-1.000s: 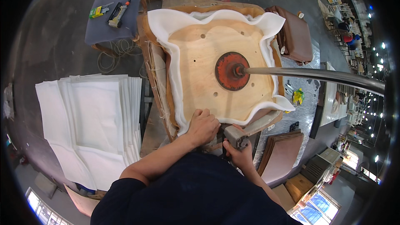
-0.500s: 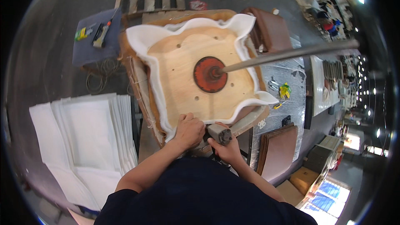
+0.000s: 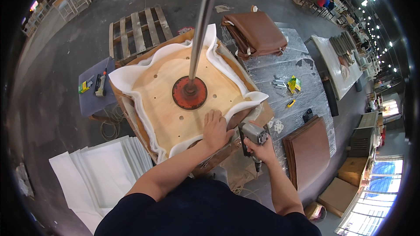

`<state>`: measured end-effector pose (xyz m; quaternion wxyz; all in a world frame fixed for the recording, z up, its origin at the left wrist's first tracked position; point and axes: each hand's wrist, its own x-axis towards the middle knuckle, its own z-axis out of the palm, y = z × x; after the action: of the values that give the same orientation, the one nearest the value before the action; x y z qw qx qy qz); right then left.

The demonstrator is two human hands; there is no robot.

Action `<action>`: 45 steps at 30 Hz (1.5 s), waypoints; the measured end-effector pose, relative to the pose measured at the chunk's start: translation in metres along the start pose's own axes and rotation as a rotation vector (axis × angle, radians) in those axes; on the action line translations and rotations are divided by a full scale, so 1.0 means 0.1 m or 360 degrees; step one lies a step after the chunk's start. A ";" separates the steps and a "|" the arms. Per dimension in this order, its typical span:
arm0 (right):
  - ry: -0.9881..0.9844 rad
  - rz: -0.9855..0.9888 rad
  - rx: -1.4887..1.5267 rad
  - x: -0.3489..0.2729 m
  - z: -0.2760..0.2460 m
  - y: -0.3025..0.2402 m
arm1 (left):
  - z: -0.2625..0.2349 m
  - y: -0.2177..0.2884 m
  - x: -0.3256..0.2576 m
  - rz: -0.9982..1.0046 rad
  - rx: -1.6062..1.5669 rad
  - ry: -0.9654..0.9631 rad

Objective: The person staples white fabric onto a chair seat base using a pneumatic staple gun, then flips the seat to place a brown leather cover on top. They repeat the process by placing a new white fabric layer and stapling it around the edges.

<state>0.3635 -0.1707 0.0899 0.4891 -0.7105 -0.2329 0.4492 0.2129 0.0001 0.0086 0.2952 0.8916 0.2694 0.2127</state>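
My right hand is wrapped round the handle of a grey staple gun, held off the near right corner of the work, with its hose fitting below. My left hand lies on the near edge of a plywood seat board, its fingers stretched over the wood. White padding curls up round the board, and a bit of brown cover shows under it at the near right side. A round red press plate on a metal rod sits on the board.
On the right, a plastic-covered table bears a folded brown cover, a stack of brown sheets, a yellow-green packet and a yellow cutter. White sheets are stacked at left. Beyond stand a tool-topped stool and a wooden pallet.
My right hand has drawn the staple gun away to the right from the board's near edge. My left hand has moved right along that edge and its fingers have straightened. The view has turned.
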 end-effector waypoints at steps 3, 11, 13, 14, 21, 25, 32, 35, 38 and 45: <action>-0.0078 0.0049 -0.0062 0.17 -0.09 -0.02 | 0.11 0.01 0.06 -0.0043 0.0068 0.0034; -0.0318 0.0186 -0.0280 0.64 -0.20 -0.25 | 0.22 -0.02 0.15 -0.0273 -0.0172 -0.0118; -0.0352 0.0239 -0.0379 0.73 -0.21 -0.28 | 0.23 -0.01 0.16 -0.0300 -0.0193 -0.0082; -0.0364 0.0272 -0.0429 0.77 -0.22 -0.30 | 0.23 0.00 0.17 -0.0311 -0.0203 -0.0065; -0.0448 0.0403 -0.0664 0.94 -0.16 -0.43 | 0.26 -0.02 0.19 -0.0406 -0.0238 -0.0088; -0.0491 0.0367 -0.0769 0.99 -0.09 -0.51 | 0.24 -0.01 0.19 -0.0424 -0.0235 -0.0113; -0.0382 0.0222 -0.0941 1.01 -0.01 -0.53 | 0.13 0.02 0.15 -0.0389 -0.0162 -0.0160; -0.0374 0.0377 -0.0898 0.96 0.04 -0.61 | 0.07 0.00 -0.02 -0.0348 -0.0079 -0.0099; -0.0417 0.0336 -0.0765 0.91 -0.03 -0.58 | 0.07 -0.08 0.03 -0.0328 -0.0151 -0.0155; -0.0442 0.0473 -0.0849 0.85 -0.03 -0.45 | 0.11 -0.10 0.02 -0.0375 -0.0230 -0.0135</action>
<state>0.4130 -0.0878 0.0961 0.1786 -0.7718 -0.3006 0.5312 0.2170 0.0031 -0.0054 0.3928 0.8384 0.3434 0.1577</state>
